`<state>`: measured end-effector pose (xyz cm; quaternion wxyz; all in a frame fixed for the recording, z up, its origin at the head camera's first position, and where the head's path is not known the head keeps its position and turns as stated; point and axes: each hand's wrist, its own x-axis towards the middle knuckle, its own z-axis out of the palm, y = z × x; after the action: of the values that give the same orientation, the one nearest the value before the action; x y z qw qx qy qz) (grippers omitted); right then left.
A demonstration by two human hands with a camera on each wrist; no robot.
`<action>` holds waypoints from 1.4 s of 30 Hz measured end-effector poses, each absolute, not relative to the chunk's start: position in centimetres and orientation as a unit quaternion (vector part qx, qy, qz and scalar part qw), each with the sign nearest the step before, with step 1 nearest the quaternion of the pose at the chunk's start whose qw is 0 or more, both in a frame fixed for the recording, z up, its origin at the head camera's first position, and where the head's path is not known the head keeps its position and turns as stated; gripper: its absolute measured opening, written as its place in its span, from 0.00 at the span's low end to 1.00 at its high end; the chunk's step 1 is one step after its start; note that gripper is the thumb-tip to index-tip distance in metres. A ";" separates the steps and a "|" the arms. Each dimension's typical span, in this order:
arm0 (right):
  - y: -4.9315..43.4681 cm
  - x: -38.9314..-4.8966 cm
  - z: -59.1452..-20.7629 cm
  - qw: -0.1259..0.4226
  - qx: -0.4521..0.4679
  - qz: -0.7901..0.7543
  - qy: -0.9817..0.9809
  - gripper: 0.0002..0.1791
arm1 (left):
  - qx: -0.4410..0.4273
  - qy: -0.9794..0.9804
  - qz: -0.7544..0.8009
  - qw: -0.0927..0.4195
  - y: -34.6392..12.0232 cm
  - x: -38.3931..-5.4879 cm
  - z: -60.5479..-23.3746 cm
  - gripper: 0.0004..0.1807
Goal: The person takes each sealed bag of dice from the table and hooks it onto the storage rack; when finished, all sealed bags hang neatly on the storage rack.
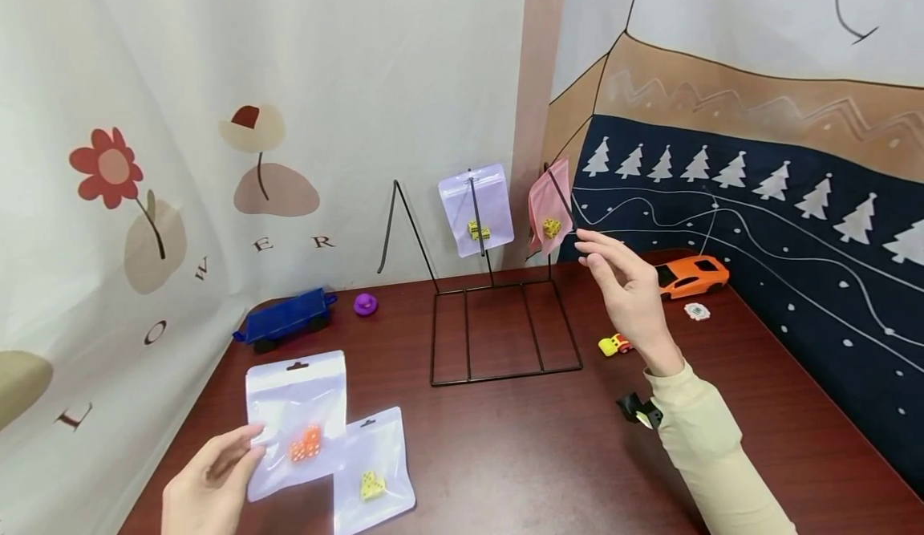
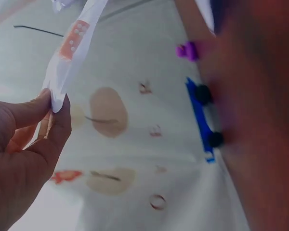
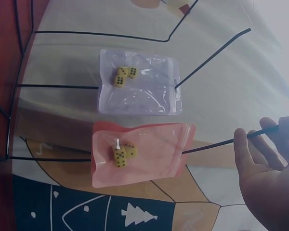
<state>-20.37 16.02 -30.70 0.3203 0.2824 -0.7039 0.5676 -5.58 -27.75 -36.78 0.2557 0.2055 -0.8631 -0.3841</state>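
Observation:
My left hand pinches the edge of a translucent pale bag with orange dice inside, held above the table. Just right of it, partly covered, lies a second pale bag with yellow dice. At the black wire rack, my right hand has its fingers extended around the outer end of the right-hand hook, thumb apart from them. A pink bag with yellow dice hangs on that hook. The middle hook carries a lilac bag with yellow dice.
A blue toy trailer and a purple rubber duck stand at the back left. To the right are an orange toy car, a white chip, a small yellow-red toy vehicle and a black object. Printed curtains border the table.

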 end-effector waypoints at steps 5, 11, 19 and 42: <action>16.1 -20.4 -30.7 0.320 0.281 0.566 -0.705 0.11 | 0.126 -0.870 -0.378 0.289 -25.7 -6.4 -35.5 0.15; 16.1 -20.5 -30.8 0.321 0.285 0.570 -0.701 0.11 | 0.029 -0.856 -0.413 0.310 -24.1 -7.3 -34.4 0.17; 15.9 -20.6 -30.7 0.322 0.285 0.568 -0.702 0.12 | -0.082 -0.839 -0.429 0.325 -22.9 -9.1 -33.7 0.17; 15.8 -20.5 -30.9 0.322 0.283 0.566 -0.704 0.12 | -0.122 -0.769 -0.524 0.345 -19.1 -13.0 -32.2 0.12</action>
<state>-20.49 15.81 -30.87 0.3224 0.2830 -0.7039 0.5660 -13.05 -19.10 -32.19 0.3448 -0.1217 -0.7691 -0.5243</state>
